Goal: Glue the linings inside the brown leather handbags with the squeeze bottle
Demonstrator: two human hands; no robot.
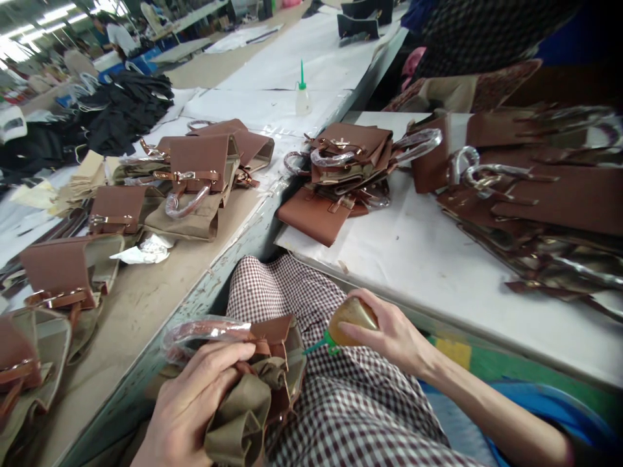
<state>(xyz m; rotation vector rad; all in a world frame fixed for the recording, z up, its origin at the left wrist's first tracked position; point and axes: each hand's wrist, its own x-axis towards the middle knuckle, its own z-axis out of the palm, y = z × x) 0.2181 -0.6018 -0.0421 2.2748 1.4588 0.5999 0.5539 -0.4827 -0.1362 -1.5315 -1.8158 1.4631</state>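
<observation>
My left hand (195, 395) is closed on a brown handbag (280, 331) that rests on my lap, its olive lining (238, 415) pulled out and bunched by the fingers. The bag's handle (209, 331) is wrapped in clear plastic. In my right hand (389, 331) is a squeeze bottle (353, 321) of amber liquid, tipped so its green nozzle points left. The nozzle tip comes up to the bag's open edge; whether it touches is hard to tell. Checked cloth (360, 402) covers my lap beneath both.
Several brown handbags (199, 162) lie along the left table (195, 259), near crumpled white paper (146, 250). More bags (559, 194) are piled on the right white table (413, 259). Another green-tipped bottle (302, 100) stands farther back. Black material (121, 104) is heaped at the far left.
</observation>
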